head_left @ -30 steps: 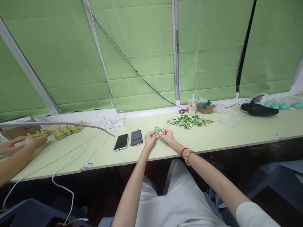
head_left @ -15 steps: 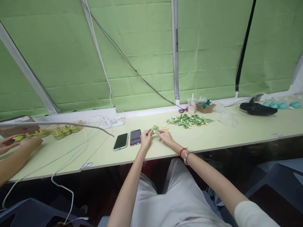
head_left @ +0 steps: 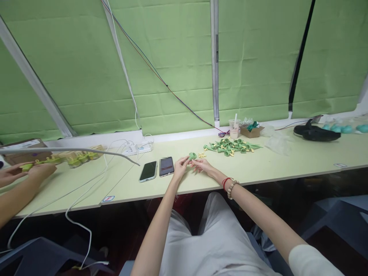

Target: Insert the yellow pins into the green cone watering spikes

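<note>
Our left hand (head_left: 180,167) and right hand (head_left: 203,165) close together on the table (head_left: 258,168), fingertips seemingly pinching a small green piece (head_left: 192,156), phones (head_left: 157,169) just left, green pile (head_left: 230,146) beyond

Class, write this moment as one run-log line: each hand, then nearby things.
left hand: pinching green part | right hand: at same part | near: yellow bits, two phones, pile of green parts

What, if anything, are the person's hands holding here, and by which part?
The left hand and right hand pinch a small green plastic piece between fingertips at its lower end; the exact spot of the grip is too small to tell.
</note>
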A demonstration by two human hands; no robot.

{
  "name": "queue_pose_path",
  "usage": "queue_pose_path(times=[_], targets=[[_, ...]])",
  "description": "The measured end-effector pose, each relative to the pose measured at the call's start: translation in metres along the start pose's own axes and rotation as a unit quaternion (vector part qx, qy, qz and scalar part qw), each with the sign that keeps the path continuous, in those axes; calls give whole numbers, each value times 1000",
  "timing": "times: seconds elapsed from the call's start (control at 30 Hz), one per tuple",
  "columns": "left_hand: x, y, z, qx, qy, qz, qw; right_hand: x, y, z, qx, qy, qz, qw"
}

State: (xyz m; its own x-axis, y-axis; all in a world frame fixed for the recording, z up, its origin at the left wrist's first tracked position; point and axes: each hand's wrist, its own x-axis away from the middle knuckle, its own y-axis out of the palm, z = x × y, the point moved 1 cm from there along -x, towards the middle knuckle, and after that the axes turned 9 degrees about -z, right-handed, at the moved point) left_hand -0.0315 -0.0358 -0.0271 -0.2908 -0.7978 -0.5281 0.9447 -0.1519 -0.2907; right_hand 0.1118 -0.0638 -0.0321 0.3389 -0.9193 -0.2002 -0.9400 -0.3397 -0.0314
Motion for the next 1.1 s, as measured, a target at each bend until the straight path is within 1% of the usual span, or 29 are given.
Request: queue_pose_path(times=[0.1, 0.27, 0.33, 0.43, 0.53, 0.63, 0.7, 0.8, 0.9, 0.97, 1.1], targets=[[2, 0, 4, -19, 1, 7, 1000, 0, 2, 2, 18, -10, 20, 1000], [5, 0, 10, -60, 7, 27, 998, 5, 9, 4, 60, -41, 91, 993], [6, -1, 11, -68, 8, 31, 997, 8, 10, 3, 68, -50, 98, 992], [5, -2, 11, -70, 7, 34, 997, 9, 11, 0, 61, -43, 73, 995], [5, -1, 11, -60, 4, 24, 998, 8, 10, -5, 38, -20, 22, 999], [4, 0, 9, -45, 1, 10, 999, 7, 6, -7, -21, 7, -32, 999], [3, 1, 8, -35, -1, 6, 999, 8, 3, -8, -61, 17, -51, 997], [3, 1, 7, -17, -6, 4, 1000, 9, 0, -8, -83, 5, -57, 995], [3, 2, 7, 23, -14, 2, 1000, 9, -2, -6, -92, -10, -57, 994], [3, 3, 6, 53, -32, -11, 998, 9, -4, -6, -93, -9, -51, 994], [4, 6, 6, 75, -64, -37, 994, 10, -7, -8, -73, -3, -31, 997]])
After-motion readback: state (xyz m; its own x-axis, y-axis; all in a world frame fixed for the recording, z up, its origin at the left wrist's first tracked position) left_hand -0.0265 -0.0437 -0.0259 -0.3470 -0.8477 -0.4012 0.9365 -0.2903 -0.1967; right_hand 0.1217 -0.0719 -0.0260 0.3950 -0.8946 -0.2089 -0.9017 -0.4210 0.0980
